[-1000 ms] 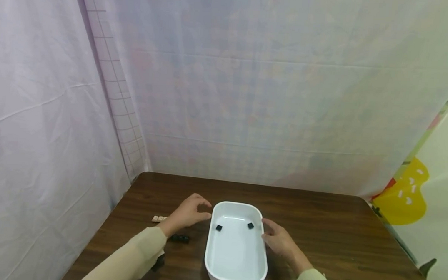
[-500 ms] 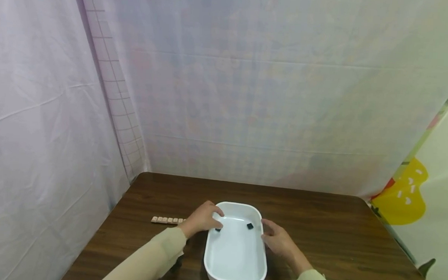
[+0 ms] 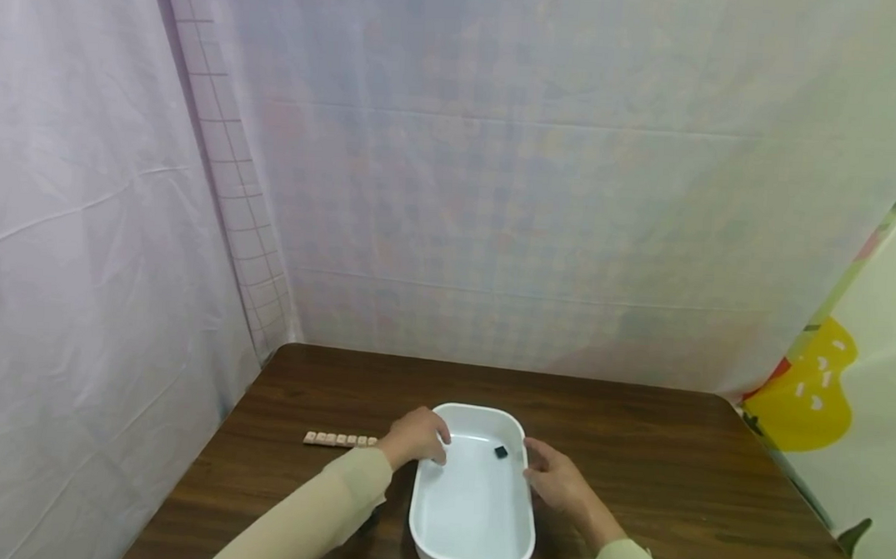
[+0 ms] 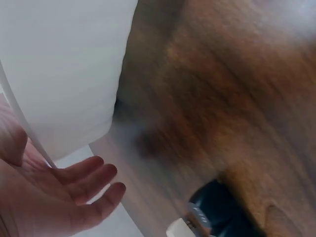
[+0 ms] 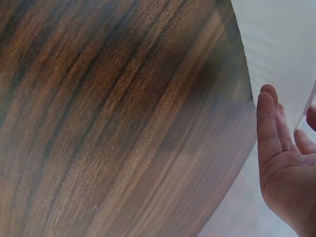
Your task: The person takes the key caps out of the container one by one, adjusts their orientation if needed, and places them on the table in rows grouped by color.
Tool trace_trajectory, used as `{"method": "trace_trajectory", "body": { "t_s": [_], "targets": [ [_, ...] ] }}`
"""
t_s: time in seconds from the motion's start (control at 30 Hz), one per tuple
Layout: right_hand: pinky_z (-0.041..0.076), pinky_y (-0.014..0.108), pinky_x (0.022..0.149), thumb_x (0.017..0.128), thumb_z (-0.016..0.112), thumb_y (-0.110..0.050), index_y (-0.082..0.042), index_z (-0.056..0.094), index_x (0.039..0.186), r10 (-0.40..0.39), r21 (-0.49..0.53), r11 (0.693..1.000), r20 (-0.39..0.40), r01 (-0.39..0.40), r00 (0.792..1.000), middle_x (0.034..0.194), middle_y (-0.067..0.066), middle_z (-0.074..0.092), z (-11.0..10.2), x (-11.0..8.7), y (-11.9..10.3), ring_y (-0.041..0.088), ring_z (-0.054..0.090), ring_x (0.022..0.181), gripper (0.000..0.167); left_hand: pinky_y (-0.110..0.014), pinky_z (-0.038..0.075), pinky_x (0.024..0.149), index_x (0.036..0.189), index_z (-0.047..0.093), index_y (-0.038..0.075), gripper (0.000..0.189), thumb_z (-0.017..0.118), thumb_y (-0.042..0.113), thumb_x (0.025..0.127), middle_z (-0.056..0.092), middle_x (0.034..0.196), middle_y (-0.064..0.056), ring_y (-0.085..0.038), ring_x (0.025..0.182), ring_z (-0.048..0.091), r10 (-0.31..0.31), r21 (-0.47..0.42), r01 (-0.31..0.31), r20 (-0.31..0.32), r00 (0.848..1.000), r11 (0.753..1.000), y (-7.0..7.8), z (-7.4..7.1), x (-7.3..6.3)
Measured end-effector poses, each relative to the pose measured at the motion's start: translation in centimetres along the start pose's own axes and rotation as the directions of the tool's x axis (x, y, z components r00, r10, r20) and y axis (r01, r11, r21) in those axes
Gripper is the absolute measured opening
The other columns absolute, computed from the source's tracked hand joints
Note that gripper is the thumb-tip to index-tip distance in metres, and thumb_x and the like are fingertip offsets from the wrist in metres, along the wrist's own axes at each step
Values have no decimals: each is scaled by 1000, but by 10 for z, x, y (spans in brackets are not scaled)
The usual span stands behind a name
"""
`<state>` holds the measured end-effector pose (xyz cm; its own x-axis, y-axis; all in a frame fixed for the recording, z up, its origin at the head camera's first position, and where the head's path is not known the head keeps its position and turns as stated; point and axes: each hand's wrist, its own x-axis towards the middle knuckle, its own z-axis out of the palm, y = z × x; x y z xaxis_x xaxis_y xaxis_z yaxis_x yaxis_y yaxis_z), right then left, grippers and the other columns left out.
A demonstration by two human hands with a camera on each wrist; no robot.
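Observation:
A white rectangular tray sits on the table between both hands. My left hand reaches over its left rim, with thumb and a fingertip down inside the tray. Those fingers cover the spot of one small black piece, so I cannot tell whether they pinch it. In the left wrist view, the other fingers hang loosely bent by the tray's outer wall. My right hand holds the right rim, its straight fingers along the outside. Another small black square, like a keycap, lies in the tray's far right part.
A row of several pale keycap-like pieces lies left of the tray on the dark wood table. Close by, beneath the left forearm, are black keycap-like pieces. Fabric sheets hang behind the table and at its sides.
My left hand has moved right, from beside the tray to over its left rim and into it. The left black piece is now hidden. My right hand stays on the rim.

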<state>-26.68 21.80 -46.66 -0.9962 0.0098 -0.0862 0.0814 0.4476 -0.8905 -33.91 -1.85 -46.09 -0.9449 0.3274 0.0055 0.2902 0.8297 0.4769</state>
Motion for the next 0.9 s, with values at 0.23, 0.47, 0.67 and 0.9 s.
{"method": "trace_trajectory", "body": {
  "t_s": [0.23,0.47,0.67,0.9],
  "targets": [
    [57,45,63,90,54,6,8,43,142,8,-1,1000,8,-8,1000,98,23,65,0,-1,-2,30,67,74,53,-48,47,81,84,76,20,13,81,17,73,61,99,-6,-27,94,57,-81,195,79,2,997,978,6,9,4],
    [57,45,63,90,54,6,8,44,142,1,-10,1000,7,-1,1000,98,23,65,-1,-1,-2,29,67,75,52,-49,45,85,75,70,20,11,80,20,73,57,97,-8,-29,97,54,-116,322,113,-9,993,940,9,13,8],
    [57,45,63,90,54,6,7,44,142,6,4,1000,4,-6,1000,98,23,65,-1,-1,-2,29,67,74,52,-49,45,86,83,71,14,13,80,21,76,58,100,-10,-29,99,54,-128,366,125,-15,992,922,11,15,10],
    [57,45,62,90,54,6,7,45,141,-1,-6,1000,0,1,1000,96,22,65,-1,-2,-1,29,67,73,53,-50,45,88,99,71,6,34,83,26,74,58,104,-12,-29,102,55,-152,414,145,-16,988,899,12,17,10]
  ]
}}
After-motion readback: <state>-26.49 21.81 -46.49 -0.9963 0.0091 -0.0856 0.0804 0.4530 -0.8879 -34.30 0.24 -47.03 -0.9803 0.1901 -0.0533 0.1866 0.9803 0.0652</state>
